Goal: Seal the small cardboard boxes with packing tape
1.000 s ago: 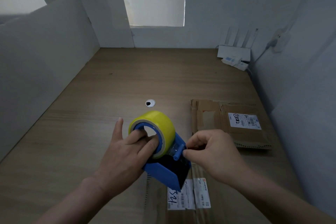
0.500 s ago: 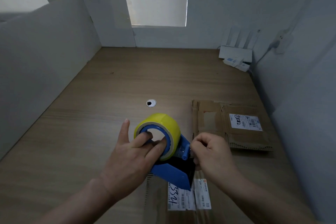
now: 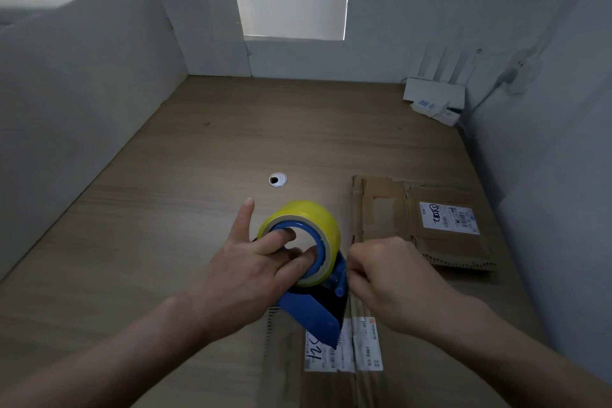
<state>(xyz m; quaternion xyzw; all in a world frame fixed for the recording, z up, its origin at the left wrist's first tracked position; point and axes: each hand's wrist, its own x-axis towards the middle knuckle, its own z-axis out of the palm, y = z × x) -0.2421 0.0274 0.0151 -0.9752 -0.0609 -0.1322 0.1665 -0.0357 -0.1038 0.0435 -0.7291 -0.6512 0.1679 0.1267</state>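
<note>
Two hands meet at a blue dispenser (image 3: 311, 311) that carries a yellow roll (image 3: 314, 217) of tape, held just above the near middle of the table (image 3: 149, 242). The left hand (image 3: 245, 278) grips the roll from the left, with two fingers hooked into its blue core and one finger stretched straight toward the far side. The right hand (image 3: 394, 278) is curled tight, its fingertips pinched together against the dispenser's right edge, beside the small blue roller. Whether they have the tape's end between them I cannot tell. The dispenser tilts, roll at the far end and its toothed blade pointing near and down, over the near box (image 3: 284, 361). That box lies at the near edge, partly cut off by the frame, and a white label (image 3: 367, 344) with a barcode and handwriting sits on its top just under the blade. Whether the blade touches the box cannot be told. The far box (image 3: 384, 219) lies flat on the right side of the table, just beyond the right hand, with its own white label (image 3: 448, 219). A round grommet (image 3: 277, 179) sits in the table beyond the roll. At the far right corner a white router (image 3: 433, 93) stands against the wall.
</note>
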